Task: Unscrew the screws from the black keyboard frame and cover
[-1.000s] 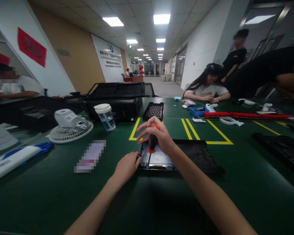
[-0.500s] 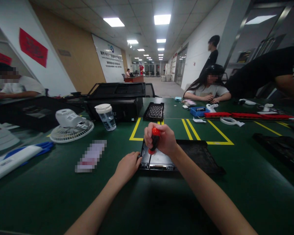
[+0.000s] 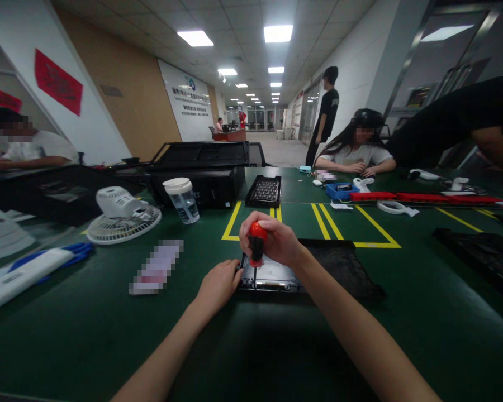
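Note:
A red and black screwdriver (image 3: pixel 257 243) stands nearly upright in my right hand (image 3: pixel 274 239), whose fingers are wrapped round its handle. Its dark shaft points down at the near edge of a silver metal plate (image 3: pixel 276 273), at the left end of a flat black tray (image 3: pixel 343 268). Whether the tip sits in a screw is too small to tell. My left hand (image 3: pixel 220 283) rests at the tray's left edge, its thumb and fingers closed on the corner.
On the green table (image 3: pixel 109 346) are a white fan (image 3: pixel 123 215), a lidded cup (image 3: pixel 182 201), a black case (image 3: pixel 197 187), a black tray of small parts (image 3: pixel 264 191) and a blue box (image 3: pixel 338 191). People are at the left and right.
My right hand and the screwdriver handle have shifted slightly left, and the handle is tilted differently. My left hand has stayed in place. A standing person in the background has moved left.

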`<state>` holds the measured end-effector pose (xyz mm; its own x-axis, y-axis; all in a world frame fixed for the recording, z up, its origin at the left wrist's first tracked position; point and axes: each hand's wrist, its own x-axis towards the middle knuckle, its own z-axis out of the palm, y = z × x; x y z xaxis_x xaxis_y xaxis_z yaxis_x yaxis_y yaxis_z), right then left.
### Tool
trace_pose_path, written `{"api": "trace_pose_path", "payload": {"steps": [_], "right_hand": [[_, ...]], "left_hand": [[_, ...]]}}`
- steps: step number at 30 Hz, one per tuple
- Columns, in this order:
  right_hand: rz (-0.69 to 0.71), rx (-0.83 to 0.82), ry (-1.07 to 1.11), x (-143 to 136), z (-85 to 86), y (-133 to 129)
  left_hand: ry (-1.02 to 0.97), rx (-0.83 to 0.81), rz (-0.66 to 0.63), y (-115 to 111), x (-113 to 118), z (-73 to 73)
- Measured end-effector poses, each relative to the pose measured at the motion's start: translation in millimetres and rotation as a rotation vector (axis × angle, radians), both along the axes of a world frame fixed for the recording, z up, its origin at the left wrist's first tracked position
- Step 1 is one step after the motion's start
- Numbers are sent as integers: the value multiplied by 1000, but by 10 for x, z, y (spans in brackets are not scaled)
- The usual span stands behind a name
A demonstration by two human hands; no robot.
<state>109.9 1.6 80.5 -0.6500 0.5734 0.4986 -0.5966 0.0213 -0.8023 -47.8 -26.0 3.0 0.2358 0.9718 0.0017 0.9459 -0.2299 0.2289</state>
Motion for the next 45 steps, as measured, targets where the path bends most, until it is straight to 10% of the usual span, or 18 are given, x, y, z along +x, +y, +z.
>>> {"api": "trace_pose_path", "payload": {"steps": [45], "right_hand": [[-172,0,-66,18,70,-61]], "left_hand": [[-10,59,-36,32,-28,-102]]}}
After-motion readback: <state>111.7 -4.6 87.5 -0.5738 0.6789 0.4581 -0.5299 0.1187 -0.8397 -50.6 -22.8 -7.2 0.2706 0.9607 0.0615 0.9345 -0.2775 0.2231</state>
